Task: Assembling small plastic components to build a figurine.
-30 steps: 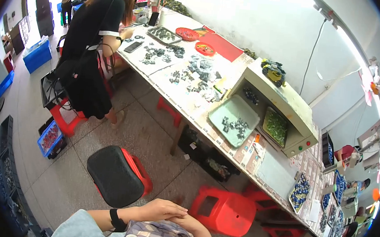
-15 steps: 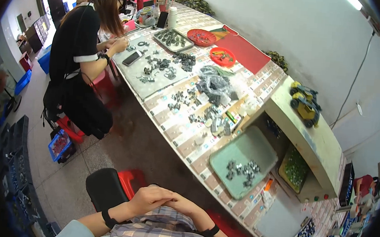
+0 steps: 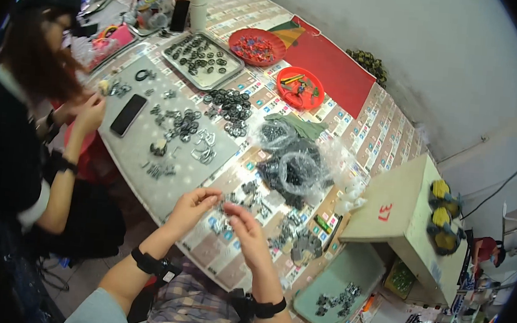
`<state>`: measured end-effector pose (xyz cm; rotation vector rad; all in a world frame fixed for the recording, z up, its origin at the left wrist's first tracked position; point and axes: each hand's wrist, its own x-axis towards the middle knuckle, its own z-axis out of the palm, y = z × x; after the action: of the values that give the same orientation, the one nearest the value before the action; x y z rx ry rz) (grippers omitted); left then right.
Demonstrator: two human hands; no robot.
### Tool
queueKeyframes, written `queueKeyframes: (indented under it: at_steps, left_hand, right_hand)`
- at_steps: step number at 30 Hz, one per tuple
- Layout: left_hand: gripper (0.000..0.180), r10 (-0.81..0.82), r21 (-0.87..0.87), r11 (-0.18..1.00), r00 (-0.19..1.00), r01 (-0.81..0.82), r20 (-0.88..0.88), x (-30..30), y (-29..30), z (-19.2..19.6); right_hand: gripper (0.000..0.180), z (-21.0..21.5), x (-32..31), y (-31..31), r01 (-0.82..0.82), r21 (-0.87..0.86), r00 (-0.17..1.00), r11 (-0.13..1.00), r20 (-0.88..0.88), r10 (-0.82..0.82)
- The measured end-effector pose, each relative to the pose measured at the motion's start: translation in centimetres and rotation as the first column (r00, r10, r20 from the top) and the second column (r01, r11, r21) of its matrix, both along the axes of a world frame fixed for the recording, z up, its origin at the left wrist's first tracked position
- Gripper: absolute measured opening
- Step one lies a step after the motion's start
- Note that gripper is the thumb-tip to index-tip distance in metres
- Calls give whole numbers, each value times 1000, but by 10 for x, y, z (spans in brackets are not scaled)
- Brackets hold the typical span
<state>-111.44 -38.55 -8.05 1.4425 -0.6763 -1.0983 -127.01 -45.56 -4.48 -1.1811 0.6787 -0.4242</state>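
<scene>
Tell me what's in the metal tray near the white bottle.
The metal tray holds scattered black wheel-like parts. Bare tray bottom shows between them; anything directly beneath the parts is covered.

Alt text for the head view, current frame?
Left hand and right hand held close together over small grey parts on a patterned table. At left a co-worker sits by a phone; beyond are a metal tray and two red dishes.

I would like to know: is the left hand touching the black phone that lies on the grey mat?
Apart. The head view shows it: bare grey mat and small parts lie between the left hand and the phone.
</scene>
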Motion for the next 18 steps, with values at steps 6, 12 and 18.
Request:
queueKeyframes:
  at_steps: [6, 12, 18]
  left_hand:
    - [25, -13, 143, 988, 942, 65, -334, 44, -47, -51]
    - [24, -94, 31, 992, 890, 121, -445, 62, -117, -58]
    - [28, -221, -20, 975, 962, 220, -162, 71, -187, -49]
  right_hand:
    - [33, -43, 61, -170, 378, -369, 886, 849, -122, -447]
    - [32, -97, 99, -247, -121, -691, 705, 713, -565, -428]
    - [37, -97, 85, -248, -49, -679, 641, 732, -584, -499]
